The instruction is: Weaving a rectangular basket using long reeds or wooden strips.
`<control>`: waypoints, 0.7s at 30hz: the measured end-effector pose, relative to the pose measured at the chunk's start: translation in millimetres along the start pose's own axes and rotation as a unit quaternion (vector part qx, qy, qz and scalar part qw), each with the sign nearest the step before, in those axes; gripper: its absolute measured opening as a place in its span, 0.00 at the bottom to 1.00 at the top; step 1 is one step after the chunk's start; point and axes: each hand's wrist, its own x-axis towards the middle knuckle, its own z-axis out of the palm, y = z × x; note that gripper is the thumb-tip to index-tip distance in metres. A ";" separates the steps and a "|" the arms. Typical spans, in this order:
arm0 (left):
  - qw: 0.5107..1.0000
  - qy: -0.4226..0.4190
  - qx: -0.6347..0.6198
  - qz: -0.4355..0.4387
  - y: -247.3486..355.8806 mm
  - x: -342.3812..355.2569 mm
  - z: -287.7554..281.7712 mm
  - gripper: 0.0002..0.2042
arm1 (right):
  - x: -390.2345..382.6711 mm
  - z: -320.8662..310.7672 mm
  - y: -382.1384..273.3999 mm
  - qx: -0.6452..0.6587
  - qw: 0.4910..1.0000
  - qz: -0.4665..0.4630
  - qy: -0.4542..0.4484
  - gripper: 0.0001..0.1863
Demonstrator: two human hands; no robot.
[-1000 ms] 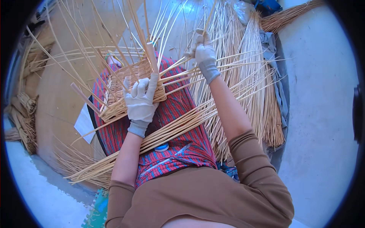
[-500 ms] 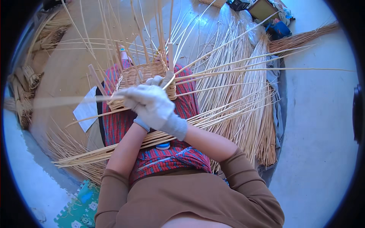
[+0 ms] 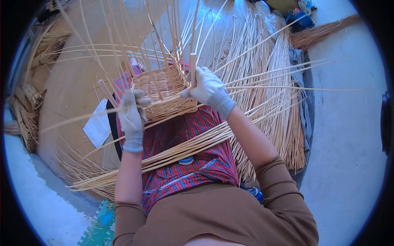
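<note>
My gloved left hand is closed on a pale cane at the basket's front left; the cane runs out leftward. My gloved right hand grips the front right corner around a short wooden post, with the cane between the hands. The woven basket, bristling with long upright and sideways rods, rests on red striped cloth over my lap. A bundle of loose canes lies across the cloth below it, beside a small blue-and-white round object. A second post stands at the left corner.
Long pale cane bundles lie at the right, with darker reeds and blue items beyond. Coiled cane bundles line the left. A white sheet lies on the floor, and a green mat is at the lower left.
My right hand has come down from the upper rods, crossed left, then moved back to the right corner. My left hand has moved leftward onto the cane, which now sweeps out to the left.
</note>
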 end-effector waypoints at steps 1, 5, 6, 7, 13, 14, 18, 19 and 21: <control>0.992 -0.033 0.014 0.117 12.2 8.2 8.8 0.23 | -3.1 7.9 -0.1 -0.020 0.998 -0.015 0.051 0.33; 0.921 -0.210 0.066 0.322 76.6 62.1 112.7 0.20 | -10.3 37.6 -9.0 -0.046 0.985 0.059 0.156 0.24; 0.882 -0.228 0.188 0.368 89.5 69.3 145.2 0.27 | -9.2 42.2 -10.6 -0.080 0.972 0.039 0.216 0.20; 0.858 -0.252 0.291 0.339 95.6 67.9 181.7 0.34 | -6.5 45.0 -10.3 -0.110 0.966 0.070 0.224 0.19; 0.851 -0.164 0.159 0.473 93.6 25.2 148.1 0.39 | 11.7 52.4 12.8 -0.089 0.959 0.120 0.239 0.17; 0.879 -0.131 0.085 0.449 85.6 16.9 111.6 0.35 | 11.5 52.4 18.0 -0.075 0.964 0.109 0.231 0.15; 0.849 0.198 0.336 0.358 33.5 -16.8 -13.0 0.31 | -7.7 47.7 24.5 -0.035 0.940 -0.001 0.339 0.14; 0.887 0.095 0.351 0.286 18.2 -23.1 -30.1 0.24 | -15.0 44.7 22.0 0.000 0.938 0.002 0.347 0.16; 0.872 -0.029 0.451 0.189 -0.1 -41.5 -54.4 0.16 | -27.9 33.8 13.3 0.017 0.927 0.001 0.375 0.19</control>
